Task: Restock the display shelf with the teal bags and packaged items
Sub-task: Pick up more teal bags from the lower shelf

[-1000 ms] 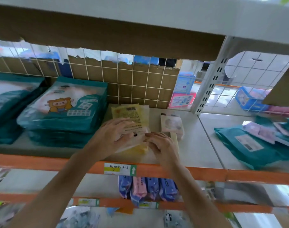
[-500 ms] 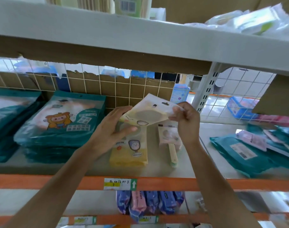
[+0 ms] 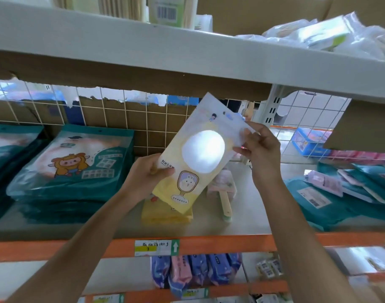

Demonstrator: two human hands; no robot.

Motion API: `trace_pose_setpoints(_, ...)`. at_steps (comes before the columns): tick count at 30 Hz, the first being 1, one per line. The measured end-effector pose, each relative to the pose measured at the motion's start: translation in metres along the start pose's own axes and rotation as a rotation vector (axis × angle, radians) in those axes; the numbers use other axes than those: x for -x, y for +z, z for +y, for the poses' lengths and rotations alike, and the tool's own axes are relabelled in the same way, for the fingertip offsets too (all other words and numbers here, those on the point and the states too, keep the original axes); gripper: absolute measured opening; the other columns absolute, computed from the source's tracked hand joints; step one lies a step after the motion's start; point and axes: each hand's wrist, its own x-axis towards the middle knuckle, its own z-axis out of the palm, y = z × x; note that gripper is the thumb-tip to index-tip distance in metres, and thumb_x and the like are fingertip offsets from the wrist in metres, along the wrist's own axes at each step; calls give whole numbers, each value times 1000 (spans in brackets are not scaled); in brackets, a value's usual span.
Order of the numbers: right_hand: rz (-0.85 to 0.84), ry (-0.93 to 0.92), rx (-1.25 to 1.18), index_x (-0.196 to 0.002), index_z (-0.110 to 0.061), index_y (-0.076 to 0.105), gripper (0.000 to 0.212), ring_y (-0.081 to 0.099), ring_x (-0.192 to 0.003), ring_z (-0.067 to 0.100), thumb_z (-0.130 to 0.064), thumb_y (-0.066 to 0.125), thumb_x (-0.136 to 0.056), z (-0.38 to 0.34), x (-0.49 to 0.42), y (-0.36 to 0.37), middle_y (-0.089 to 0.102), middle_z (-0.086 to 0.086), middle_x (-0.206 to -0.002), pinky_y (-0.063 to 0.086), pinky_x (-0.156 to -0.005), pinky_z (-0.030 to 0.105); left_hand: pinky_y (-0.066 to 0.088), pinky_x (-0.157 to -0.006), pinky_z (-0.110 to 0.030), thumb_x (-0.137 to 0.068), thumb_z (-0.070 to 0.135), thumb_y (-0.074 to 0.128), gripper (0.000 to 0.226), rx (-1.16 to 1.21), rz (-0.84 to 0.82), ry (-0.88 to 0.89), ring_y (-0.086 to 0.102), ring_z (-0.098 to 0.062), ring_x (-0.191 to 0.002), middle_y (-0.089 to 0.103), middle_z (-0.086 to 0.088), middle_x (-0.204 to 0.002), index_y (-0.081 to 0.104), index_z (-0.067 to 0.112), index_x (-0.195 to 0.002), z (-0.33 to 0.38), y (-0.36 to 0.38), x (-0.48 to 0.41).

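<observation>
one yellow packet (image 3: 200, 154) you hold above the shelf (image 3: 242, 224), your left hand (image 3: 143, 178) gripping its lower edge, your right hand (image 3: 261, 149) pinching its top corner, tipped up facing you, flatter before, two teal bag stacks (image 3: 73, 171) at left, one yellow stack (image 3: 165, 213) beneath

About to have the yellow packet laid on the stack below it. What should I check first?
1. Grip: left hand holds the yellow packet at its lower edge, right hand pinches its upper corner: ok.
2. Packet level: tilted, top toward the upper right: not ok.
3. Top of the yellow stack free: mostly hidden behind the packet: cannot tell.
4. Stack free of the pink pack: it lies on the shelf to the stack's right: ok.
5. Way clear of the teal bags: stacked to the left, apart: ok.
</observation>
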Motion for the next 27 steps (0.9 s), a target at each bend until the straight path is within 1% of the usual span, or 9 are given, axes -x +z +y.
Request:
trace_pose_setpoints(2,-27,140,-15,-119,-11,55,28,66,-72,11,-10,57,-91,6,4,-1,65,3,-92,52,-53,19,55,-68,-40,-89,14,60,11,101,14,-67,68,-20,-77,70,-4,-87,66,14,-97,-1,4,5)
trace_pose_setpoints(4,-118,266,45,-127,-14,49,37,66,-76,15,-13,57,-91,17,12,-2,66,7,-97,51,-53,19,56,-70,-42,-88,10,59,9,228,28,-136,68,-25,-81,71,-6,-88,65,14,-94,-3,10,10)
trace_pose_setpoints(6,-235,347,104,-122,-19,50,32,67,-78,16,-11,56,-91,30,21,1,67,8,-98,51,-56,22,55,-74,-46,-88,7,59,10,332,51,-191,68,-31,-84,71,-12,-92,65,12,-93,-6,14,13)
trace_pose_setpoints(9,-305,431,164,-114,-16,56,24,66,-65,7,-8,56,-91,53,32,8,68,3,-83,46,-54,23,55,-79,-47,-88,11,59,9,392,94,-300,67,-30,-87,70,-12,-94,64,14,-96,-14,17,18)
trace_pose_setpoints(11,-302,486,158,-114,-11,57,26,64,-59,5,-6,58,-89,68,36,14,67,3,-82,44,-52,20,54,-82,-47,-89,15,59,9,369,98,-376,66,-30,-89,68,-11,-97,62,17,-97,-26,19,22)
trace_pose_setpoints(15,-311,557,167,-110,-6,60,25,62,-62,7,3,58,-87,95,39,28,64,1,-81,44,-50,15,51,-82,-40,-89,16,59,10,247,98,-440,62,-26,-94,64,-7,-100,59,17,-99,-47,23,28)
trace_pose_setpoints(19,-317,569,230,-124,1,53,40,58,-68,12,7,59,-85,114,36,39,61,2,-81,46,-52,16,40,-65,-20,-89,21,60,24,4,88,-393,54,-4,-82,59,3,-101,54,16,-112,-58,30,30)
trace_pose_setpoints(21,-302,556,273,-123,3,54,41,56,-65,11,11,58,-83,118,34,41,60,2,-77,45,-52,16,37,-60,-16,-90,24,59,24,-71,77,-386,53,-2,-78,60,3,-101,54,17,-112,-61,34,31)
trace_pose_setpoints(27,-302,500,418,-127,4,52,48,54,-65,13,12,58,-80,133,29,48,58,4,-78,45,-53,17,33,-59,-12,-93,26,54,31,-58,34,-399,48,1,-79,52,10,-100,47,20,-122,-59,38,32)
